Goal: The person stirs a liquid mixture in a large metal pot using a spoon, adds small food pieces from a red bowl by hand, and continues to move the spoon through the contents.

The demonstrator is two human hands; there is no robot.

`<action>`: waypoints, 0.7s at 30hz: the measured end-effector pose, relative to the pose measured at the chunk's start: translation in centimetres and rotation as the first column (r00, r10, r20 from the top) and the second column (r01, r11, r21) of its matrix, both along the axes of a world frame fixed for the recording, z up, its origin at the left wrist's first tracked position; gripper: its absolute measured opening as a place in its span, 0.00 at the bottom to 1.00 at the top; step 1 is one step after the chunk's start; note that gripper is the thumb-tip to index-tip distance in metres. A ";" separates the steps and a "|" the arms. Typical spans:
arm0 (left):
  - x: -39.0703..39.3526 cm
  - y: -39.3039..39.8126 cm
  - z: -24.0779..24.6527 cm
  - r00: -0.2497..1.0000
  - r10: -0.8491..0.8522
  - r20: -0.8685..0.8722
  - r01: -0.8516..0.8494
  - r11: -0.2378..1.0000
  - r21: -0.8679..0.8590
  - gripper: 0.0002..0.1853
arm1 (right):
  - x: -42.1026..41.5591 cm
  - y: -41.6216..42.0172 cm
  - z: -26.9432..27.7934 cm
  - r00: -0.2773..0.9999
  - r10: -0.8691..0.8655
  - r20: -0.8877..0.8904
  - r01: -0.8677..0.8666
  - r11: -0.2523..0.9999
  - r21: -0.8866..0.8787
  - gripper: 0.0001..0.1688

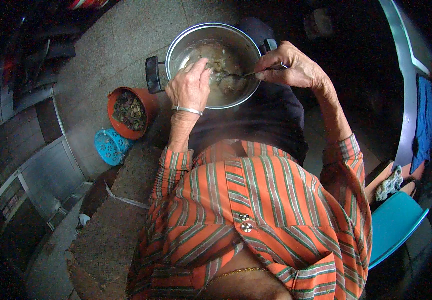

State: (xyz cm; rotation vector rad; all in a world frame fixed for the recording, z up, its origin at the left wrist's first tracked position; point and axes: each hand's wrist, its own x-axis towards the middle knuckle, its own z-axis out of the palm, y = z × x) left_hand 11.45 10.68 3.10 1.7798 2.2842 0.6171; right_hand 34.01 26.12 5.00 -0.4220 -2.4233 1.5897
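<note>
A metal pot (178,41) with black side handles stands before me, by my legs, with cloudy liquid and pale pieces inside. My left hand (191,82), with a bangle at the wrist, reaches over the pot's near left rim, its fingers bent above the contents; whether they hold something cannot be seen. My right hand (287,67) is at the right rim, its fingers closed on a thin metal utensil (251,74), probably a spoon, whose far end reaches down into the pot. The utensil's tip is hard to make out.
Left of the pot stand an orange-brown plastic bucket (150,108) holding leafy scraps and a blue perforated plastic basket (108,148). A worn brown seat or board (111,232) lies at the lower left. At the right are a turquoise plastic piece (398,228) and a blue cloth (425,120).
</note>
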 end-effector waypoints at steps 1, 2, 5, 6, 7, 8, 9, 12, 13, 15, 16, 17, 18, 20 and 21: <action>0.0 0.2 -0.3 1.000 -0.009 0.012 0.009 1.000 0.009 0.13 | 0.3 -0.2 -0.2 0.998 -0.045 0.035 0.047 0.997 -0.053 0.09; 0.0 0.3 -0.7 1.000 -0.018 0.024 0.017 1.000 0.019 0.13 | 0.5 -0.6 -0.4 0.993 -0.090 0.073 0.097 0.990 -0.105 0.10; -0.1 0.1 -0.1 1.000 -0.001 0.017 0.001 1.000 0.015 0.13 | 0.5 -1.7 -0.2 0.970 -0.129 0.206 0.188 0.936 -0.298 0.13; -0.1 0.0 -0.1 1.000 0.001 0.016 -0.001 1.000 0.007 0.13 | 0.4 -2.7 -0.5 0.961 -0.211 0.181 0.266 0.885 -0.382 0.17; -0.1 0.0 -0.1 1.000 -0.002 0.014 0.002 1.000 0.010 0.13 | 0.4 -3.4 -0.6 0.945 -0.264 0.192 0.322 0.855 -0.408 0.17; -0.2 0.0 -0.1 1.000 -0.005 0.013 0.005 1.000 0.012 0.13 | 0.4 -3.9 -0.7 0.927 -0.316 0.204 0.375 0.820 -0.432 0.17; -0.1 0.1 -0.2 1.000 -0.011 0.012 0.011 1.000 0.013 0.13 | 0.5 -4.3 -1.0 0.904 -0.369 0.218 0.428 0.780 -0.456 0.17; -0.2 0.1 -0.3 1.000 -0.013 0.024 0.013 1.000 0.010 0.13 | 0.6 -5.2 -1.8 0.837 -0.481 0.263 0.542 0.657 -0.525 0.18; -0.2 0.0 -0.3 1.000 -0.007 0.027 0.006 1.000 0.010 0.13 | 0.5 -5.6 -1.7 0.809 -0.516 0.280 0.575 0.599 -0.558 0.18; -0.2 -0.1 -0.3 0.999 0.007 0.033 -0.007 1.000 0.012 0.13 | 0.5 -6.0 -1.7 0.764 -0.566 0.310 0.618 0.504 -0.603 0.17; -0.2 -0.1 -0.4 0.999 0.002 0.034 -0.003 1.000 0.014 0.13 | 0.4 -6.2 -1.6 0.737 -0.590 0.329 0.639 0.451 -0.623 0.16; -0.3 -0.2 -0.4 0.999 -0.002 0.036 0.001 1.000 0.016 0.13 | 0.4 -6.3 -1.5 0.710 -0.612 0.348 0.657 0.397 -0.641 0.16; -0.4 -0.1 -0.4 0.999 -0.008 0.039 0.007 1.000 0.020 0.13 | 0.4 -6.3 -1.4 0.687 -0.633 0.356 0.675 0.375 -0.636 0.16; -0.3 -0.1 -0.3 0.999 -0.010 0.039 0.009 1.000 0.011 0.12 | 0.5 -6.3 -1.2 0.640 -0.673 0.370 0.707 0.329 -0.625 0.16; -0.2 -0.1 -0.2 0.999 -0.010 0.038 0.010 1.000 0.006 0.12 | 0.6 -6.4 -1.1 0.628 -0.688 0.364 0.710 0.316 -0.629 0.16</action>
